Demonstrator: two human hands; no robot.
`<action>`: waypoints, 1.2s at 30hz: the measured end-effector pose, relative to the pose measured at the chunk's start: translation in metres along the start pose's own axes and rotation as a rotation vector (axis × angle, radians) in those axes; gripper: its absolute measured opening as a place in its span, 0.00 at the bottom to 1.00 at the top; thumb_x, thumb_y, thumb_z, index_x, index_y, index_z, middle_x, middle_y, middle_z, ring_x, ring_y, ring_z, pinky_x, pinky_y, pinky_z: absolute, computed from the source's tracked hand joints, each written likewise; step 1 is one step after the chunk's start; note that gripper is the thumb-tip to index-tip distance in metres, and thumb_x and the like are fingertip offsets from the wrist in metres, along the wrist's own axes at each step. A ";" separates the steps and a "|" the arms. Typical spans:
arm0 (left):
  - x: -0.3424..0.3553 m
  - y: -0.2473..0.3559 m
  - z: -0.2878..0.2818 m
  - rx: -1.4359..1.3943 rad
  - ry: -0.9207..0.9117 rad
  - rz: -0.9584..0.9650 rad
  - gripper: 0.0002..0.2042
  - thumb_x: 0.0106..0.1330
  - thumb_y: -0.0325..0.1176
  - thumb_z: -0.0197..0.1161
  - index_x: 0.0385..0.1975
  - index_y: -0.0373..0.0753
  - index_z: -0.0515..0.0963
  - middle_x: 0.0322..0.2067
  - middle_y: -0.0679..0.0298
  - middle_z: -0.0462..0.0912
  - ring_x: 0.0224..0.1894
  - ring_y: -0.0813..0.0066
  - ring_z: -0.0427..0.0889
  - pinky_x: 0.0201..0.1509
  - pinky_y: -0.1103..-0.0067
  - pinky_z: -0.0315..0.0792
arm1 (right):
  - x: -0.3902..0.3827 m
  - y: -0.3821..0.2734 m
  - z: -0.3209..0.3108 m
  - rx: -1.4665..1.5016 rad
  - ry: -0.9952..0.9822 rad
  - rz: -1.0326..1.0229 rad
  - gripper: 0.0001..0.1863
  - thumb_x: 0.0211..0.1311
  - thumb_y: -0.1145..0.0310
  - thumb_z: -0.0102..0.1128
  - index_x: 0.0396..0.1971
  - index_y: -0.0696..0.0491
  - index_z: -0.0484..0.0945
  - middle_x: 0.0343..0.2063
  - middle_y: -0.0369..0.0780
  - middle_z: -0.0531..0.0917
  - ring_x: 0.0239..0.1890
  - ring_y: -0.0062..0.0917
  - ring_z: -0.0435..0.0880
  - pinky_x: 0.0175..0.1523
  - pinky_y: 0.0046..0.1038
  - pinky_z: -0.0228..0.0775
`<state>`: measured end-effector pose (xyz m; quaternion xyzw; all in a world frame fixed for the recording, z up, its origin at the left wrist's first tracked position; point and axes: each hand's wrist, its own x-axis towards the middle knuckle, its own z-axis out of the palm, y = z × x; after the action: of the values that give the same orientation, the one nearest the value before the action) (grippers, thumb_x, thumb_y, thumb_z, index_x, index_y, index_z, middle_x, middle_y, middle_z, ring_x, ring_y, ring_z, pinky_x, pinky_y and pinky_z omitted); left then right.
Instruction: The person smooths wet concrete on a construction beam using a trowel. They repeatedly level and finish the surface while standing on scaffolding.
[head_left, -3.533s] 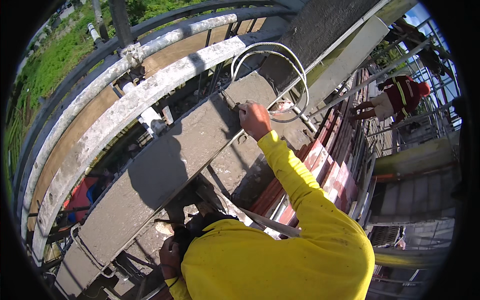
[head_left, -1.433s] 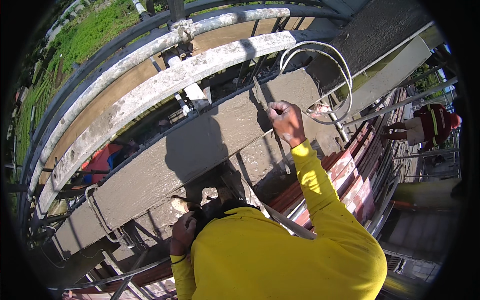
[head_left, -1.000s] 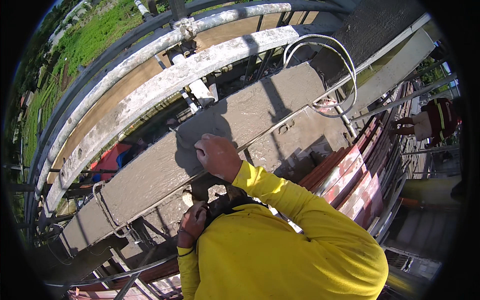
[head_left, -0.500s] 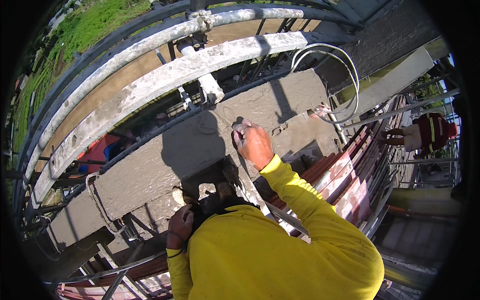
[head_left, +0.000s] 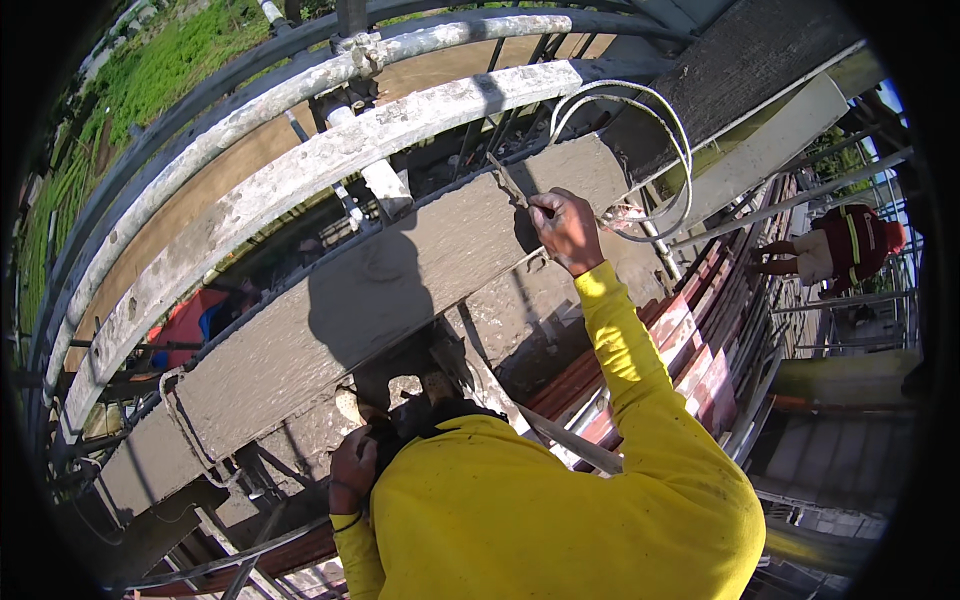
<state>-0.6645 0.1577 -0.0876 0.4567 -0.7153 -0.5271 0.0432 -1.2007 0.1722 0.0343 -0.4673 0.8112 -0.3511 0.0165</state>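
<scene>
My right hand point(head_left: 566, 232) is closed around the handle of a trowel point(head_left: 508, 181), whose narrow blade shows nearly edge-on, pointing toward the far edge. Below it lies a long grey beam point(head_left: 240, 370) topped with wet-looking mortar, running from lower left to upper right. The trowel's dark shadow falls on the beam. My left hand point(head_left: 352, 470) rests low beside dark cloth at my legs, fingers curled. Whatever it may hold is hidden.
White-spattered scaffold rails point(head_left: 330, 150) curve along the beam's far side. A pale looped cable point(head_left: 688, 160) hangs at its right end. Reddish planks point(head_left: 690, 340) are stacked to the right. Another person point(head_left: 850, 245) stands farther right. A bent metal clamp point(head_left: 185, 420) straddles the beam's left part.
My right hand has moved to the right along the beam, and the trowel has tipped up from lying flatter on the mortar. My left hand stays low by my legs.
</scene>
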 end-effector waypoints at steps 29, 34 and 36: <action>-0.009 0.009 0.012 0.047 0.040 -0.064 0.19 0.70 0.36 0.61 0.58 0.38 0.79 0.42 0.50 0.87 0.45 0.54 0.87 0.52 0.65 0.79 | -0.032 -0.117 0.034 0.128 -0.145 -0.185 0.06 0.59 0.74 0.64 0.35 0.58 0.86 0.34 0.50 0.86 0.38 0.51 0.85 0.45 0.44 0.78; -0.006 0.013 0.012 0.020 0.057 -0.067 0.19 0.70 0.37 0.61 0.59 0.40 0.79 0.43 0.50 0.88 0.47 0.51 0.87 0.54 0.65 0.78 | -0.073 -0.196 0.115 0.214 -0.344 -0.297 0.05 0.62 0.71 0.62 0.30 0.57 0.79 0.32 0.46 0.80 0.37 0.45 0.82 0.41 0.45 0.76; -0.007 0.003 0.017 0.033 0.074 -0.055 0.19 0.70 0.38 0.61 0.59 0.40 0.79 0.43 0.50 0.88 0.48 0.51 0.87 0.54 0.65 0.79 | -0.079 -0.204 0.134 0.178 -0.321 -0.300 0.05 0.62 0.71 0.61 0.30 0.56 0.79 0.33 0.46 0.80 0.37 0.45 0.83 0.41 0.45 0.76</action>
<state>-0.6717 0.1751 -0.0901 0.4960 -0.7091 -0.4988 0.0475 -0.9566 0.0938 0.0287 -0.6292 0.6855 -0.3409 0.1339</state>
